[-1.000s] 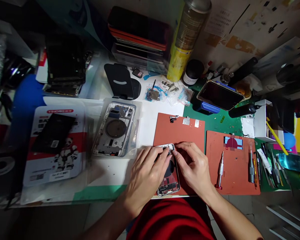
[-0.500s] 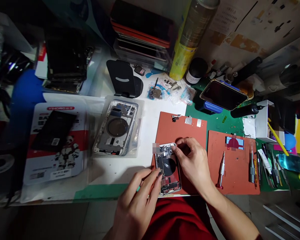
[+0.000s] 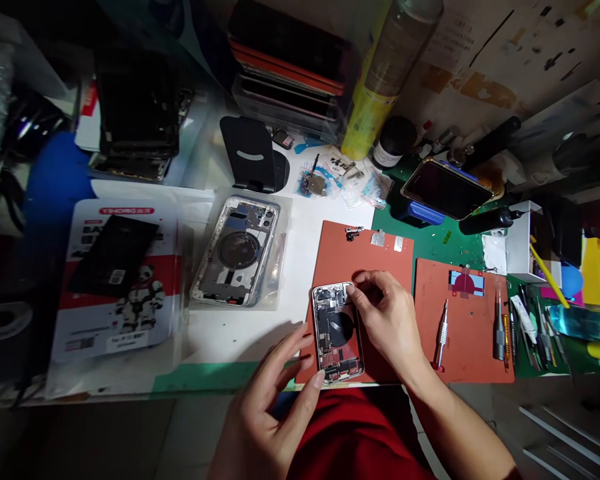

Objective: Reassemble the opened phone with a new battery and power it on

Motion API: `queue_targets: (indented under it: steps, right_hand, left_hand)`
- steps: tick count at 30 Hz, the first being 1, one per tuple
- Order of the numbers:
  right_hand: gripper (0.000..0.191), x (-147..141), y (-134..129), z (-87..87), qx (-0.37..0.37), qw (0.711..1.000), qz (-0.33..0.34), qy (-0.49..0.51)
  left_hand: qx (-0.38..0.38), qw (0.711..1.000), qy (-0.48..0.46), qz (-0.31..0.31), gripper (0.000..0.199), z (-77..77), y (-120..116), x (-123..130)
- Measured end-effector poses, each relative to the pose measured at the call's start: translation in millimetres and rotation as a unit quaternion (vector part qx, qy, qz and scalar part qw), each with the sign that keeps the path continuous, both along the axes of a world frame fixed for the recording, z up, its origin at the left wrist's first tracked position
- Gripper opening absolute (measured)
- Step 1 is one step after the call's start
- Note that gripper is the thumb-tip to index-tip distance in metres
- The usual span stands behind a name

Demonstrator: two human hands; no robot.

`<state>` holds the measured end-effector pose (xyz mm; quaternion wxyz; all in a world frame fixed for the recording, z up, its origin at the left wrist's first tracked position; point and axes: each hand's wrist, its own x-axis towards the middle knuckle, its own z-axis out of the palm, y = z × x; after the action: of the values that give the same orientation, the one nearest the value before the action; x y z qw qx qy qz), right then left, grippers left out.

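Note:
An opened phone (image 3: 341, 327) lies on the red-brown mat (image 3: 330, 253), its inner boards and a dark round coil facing up. At its upper right corner my right hand (image 3: 387, 310) is closed, thumb and bent index finger gripping the frame. On the other side my left hand (image 3: 280, 393) is open, fingers and thumb apart. The left thumb tip is by the phone's lower left corner; whether it touches cannot be told. Small metal plates (image 3: 378, 238) and a little dark part (image 3: 353, 233) rest near the mat's top edge.
Left of the mat, another phone housing (image 3: 237, 250) lies on a clear bag, beside a black flat battery (image 3: 115, 257) on printed packaging. A screwdriver (image 3: 444, 337) lies on the second mat (image 3: 473, 347). Behind stand a phone stand (image 3: 247, 153), a propped phone (image 3: 447, 188) and a spray can (image 3: 393, 73).
My left hand has drawn back from the phone's left edge, its fingers spreading and its thumb moving to the lower corner. My right hand stays at the upper right corner.

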<state>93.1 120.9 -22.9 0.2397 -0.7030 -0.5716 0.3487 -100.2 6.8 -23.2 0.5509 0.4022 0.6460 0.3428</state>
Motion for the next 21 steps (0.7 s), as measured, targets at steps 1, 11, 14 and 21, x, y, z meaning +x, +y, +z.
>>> queue_targets:
  steps: [1,11,14,21]
  right_hand:
    - [0.016,2,-4,1.8,0.002,1.000,-0.006,0.017]
    - [0.028,0,-58,8.6,-0.022,0.997,-0.027,0.071]
    - [0.030,-4,-62,5.5,-0.027,0.993,-0.046,0.107]
    - [0.036,-7,-62,2.4,-0.036,0.982,-0.086,0.166]
  left_hand:
    - [-0.021,0.999,-0.037,0.008,0.051,1.1,-1,0]
    - [-0.038,0.988,-0.144,0.037,0.060,2.3,-9,5]
    - [-0.039,0.986,-0.155,0.048,0.060,1.6,-9,7]
    - [-0.031,0.986,-0.142,0.087,0.058,1.2,-5,14]
